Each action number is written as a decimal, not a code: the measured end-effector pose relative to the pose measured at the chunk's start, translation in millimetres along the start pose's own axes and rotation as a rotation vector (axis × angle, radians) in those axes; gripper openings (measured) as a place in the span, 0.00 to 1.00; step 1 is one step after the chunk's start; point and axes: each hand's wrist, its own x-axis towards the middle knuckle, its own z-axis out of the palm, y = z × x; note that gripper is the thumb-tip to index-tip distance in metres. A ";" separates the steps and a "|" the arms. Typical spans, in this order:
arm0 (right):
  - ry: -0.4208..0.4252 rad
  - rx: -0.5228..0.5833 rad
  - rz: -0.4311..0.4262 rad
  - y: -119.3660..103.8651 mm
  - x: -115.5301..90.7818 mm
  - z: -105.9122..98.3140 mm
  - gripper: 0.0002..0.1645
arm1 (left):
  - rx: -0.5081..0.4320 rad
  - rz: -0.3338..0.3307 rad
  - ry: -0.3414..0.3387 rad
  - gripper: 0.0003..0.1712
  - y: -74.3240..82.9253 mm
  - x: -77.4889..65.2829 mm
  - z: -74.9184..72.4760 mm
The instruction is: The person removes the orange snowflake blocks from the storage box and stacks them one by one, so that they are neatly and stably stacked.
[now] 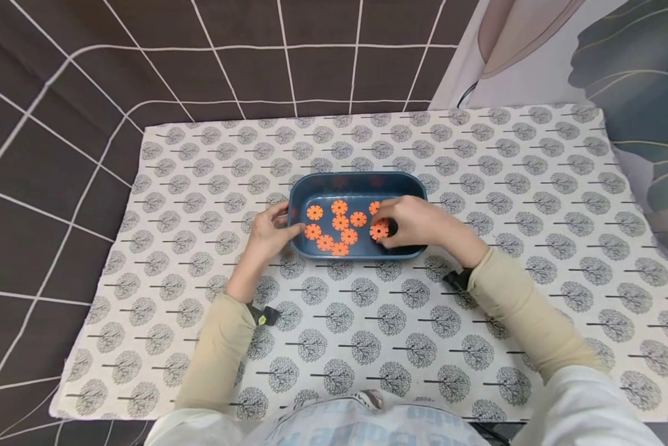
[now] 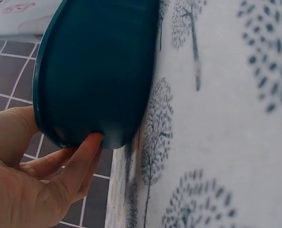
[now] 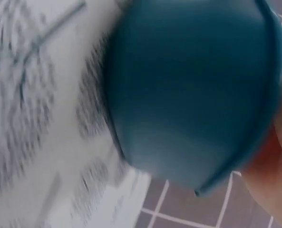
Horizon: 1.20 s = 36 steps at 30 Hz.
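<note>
A dark blue rectangular plastic tub [image 1: 361, 251] stands on the table. Several flat orange discs with notched edges and a centre hole, such as this notched disc [image 1: 358, 219], lie spread over its floor. My left hand [image 1: 268, 234] holds the tub's left end, thumb at the rim and fingers against the outer wall [image 2: 98, 95]. Inside the right end, my right hand [image 1: 412, 220] pinches an orange notched disc [image 1: 379, 231] between thumb and fingers. Another disc [image 1: 374, 207] lies just behind it, partly covered by the fingers. The right wrist view shows mostly the tub's outer wall [image 3: 193, 95], blurred.
A white cloth with grey tree prints [image 1: 334, 347] covers the table on all sides of the tub. Dark fabric with white grid lines [image 1: 250, 74] hangs behind and to the left. A patterned curtain [image 1: 634, 93] hangs at the right.
</note>
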 end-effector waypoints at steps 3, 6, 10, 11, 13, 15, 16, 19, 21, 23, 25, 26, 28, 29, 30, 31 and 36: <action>0.048 0.003 -0.005 2.7 -6.4 -8.2 0.20 | -0.003 0.018 0.015 0.34 -2.1 -1.1 -0.8; 0.104 0.001 -0.011 6.7 -12.5 -11.4 0.19 | -0.010 0.025 0.024 0.32 -3.3 -2.3 -1.8; 0.183 -0.048 -0.011 10.3 -19.4 -12.9 0.18 | -0.006 0.019 0.026 0.31 -3.2 -3.3 -2.8; 0.202 -0.056 -0.010 10.8 -21.1 -13.7 0.18 | -0.009 0.016 0.028 0.31 -2.9 -3.5 -2.7; 0.232 -0.056 0.000 12.3 -24.8 -15.5 0.19 | -0.008 0.017 0.027 0.30 -2.3 -3.7 -2.7; 0.257 -0.032 0.013 14.5 -29.6 -18.2 0.19 | -0.009 0.014 0.026 0.30 -1.5 -3.7 -1.9; 0.267 -0.024 0.023 16.0 -32.3 -19.7 0.19 | -0.009 0.011 0.025 0.29 -0.9 -3.8 -1.2; 0.301 -0.004 0.044 23.0 -40.7 -23.2 0.20 | -0.007 0.002 0.022 0.29 0.9 -3.9 0.8; 0.328 -0.005 0.051 28.9 -46.3 -24.3 0.20 | -0.009 0.002 0.016 0.29 1.4 -4.4 1.9; 0.357 -0.003 0.058 34.4 -52.2 -24.3 0.20 | -0.015 0.009 0.006 0.29 1.1 -5.1 2.5; 0.395 0.001 0.049 39.8 -57.6 -23.5 0.22 | -0.024 0.015 -0.002 0.29 0.2 -5.6 3.0; 0.412 0.001 0.048 42.2 -59.9 -22.9 0.22 | -0.028 0.017 -0.004 0.30 -0.3 -5.8 3.0; 0.432 -0.002 0.049 46.0 -64.4 -22.0 0.23 | -0.039 0.020 -0.005 0.30 -0.9 -5.6 3.4; 0.445 -0.006 0.047 47.7 -66.2 -21.5 0.24 | -0.042 0.019 -0.003 0.30 -0.8 -5.3 3.5; 0.451 -0.013 0.053 48.8 -68.0 -21.5 0.24 | -0.047 0.020 0.001 0.29 -0.6 -5.1 3.7; 0.452 -0.024 0.065 50.1 -69.9 -21.1 0.24 | -0.050 0.021 0.003 0.29 -0.3 -4.7 3.9; 0.455 -0.035 0.126 55.5 -81.3 -19.2 0.26 | -0.057 0.019 -0.005 0.29 1.8 -3.8 4.1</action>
